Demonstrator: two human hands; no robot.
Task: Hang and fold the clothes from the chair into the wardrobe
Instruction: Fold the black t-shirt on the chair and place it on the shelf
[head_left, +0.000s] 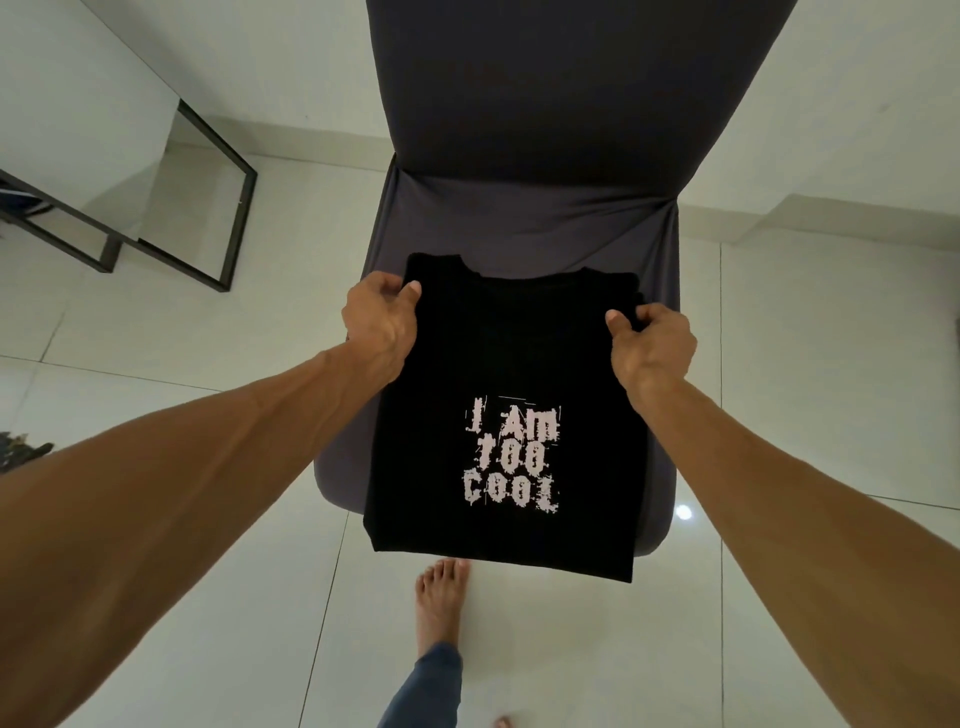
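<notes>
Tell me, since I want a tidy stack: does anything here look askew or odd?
Nothing damaged. The folded T-shirt sits askew on the chair: its near edge overhangs the seat front and slants. The left hand and right hand pinch its top corners.

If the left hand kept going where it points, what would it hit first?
Probably the dark grey fabric-covered chair's backrest; the left hand, gripping the folded black printed T-shirt, points toward it. Depth is unclear.

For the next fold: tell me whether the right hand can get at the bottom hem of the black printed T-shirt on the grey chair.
Probably yes. The right hand pinches the black printed T-shirt near its shoulder; the hem, overhanging the grey fabric-covered chair, lies uncovered. It must let go first.
</notes>
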